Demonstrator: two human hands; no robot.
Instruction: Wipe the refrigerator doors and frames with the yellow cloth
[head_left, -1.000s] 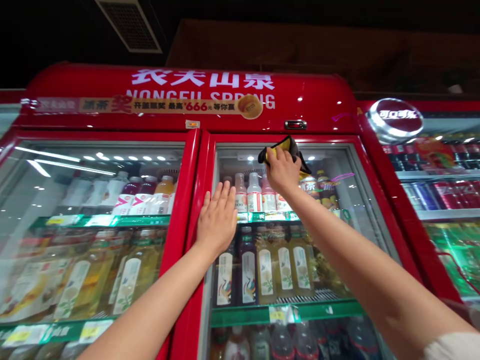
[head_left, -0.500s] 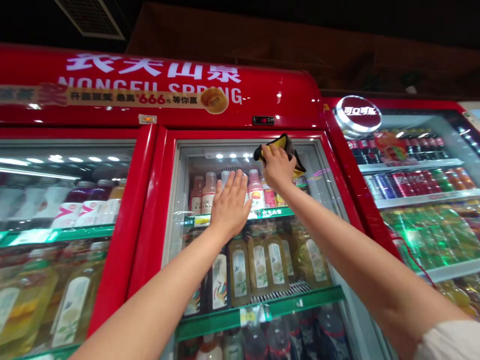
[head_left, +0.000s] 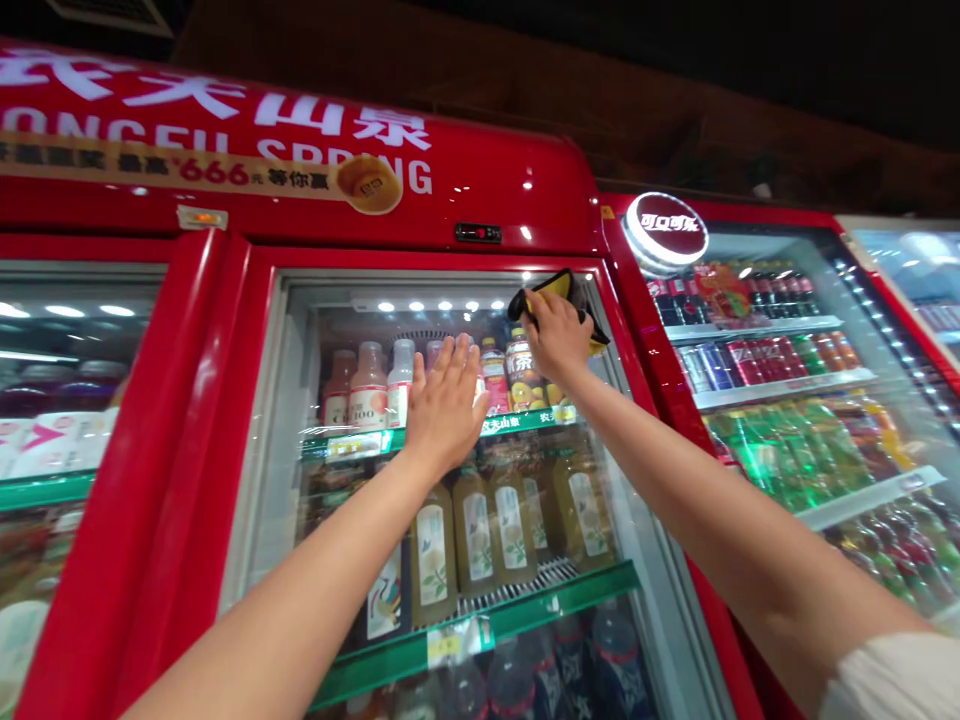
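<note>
My left hand (head_left: 444,408) lies flat against the glass door of a red drinks fridge (head_left: 517,190), fingers spread, in front of the upper shelf of bottles (head_left: 369,390). Up near the door's top right corner, my right hand (head_left: 556,335) holds a yellow and black cloth (head_left: 598,335) against the glass. Parts of the cloth stick out above and to the right of the fingers. Behind the glass, large bottles with pale labels (head_left: 433,555) stand on the middle shelf.
At the left is another fridge door with bottles (head_left: 52,440) behind it. A second red fridge, with a round lit sign (head_left: 666,228), stands to the right and holds cans and bottles. A further cooler (head_left: 919,270) shows at the right edge.
The view has shifted to the right, so the fridges appear further left. Relative to the door, my right hand and the cloth are closer to its right frame; my left hand is also further right.
</note>
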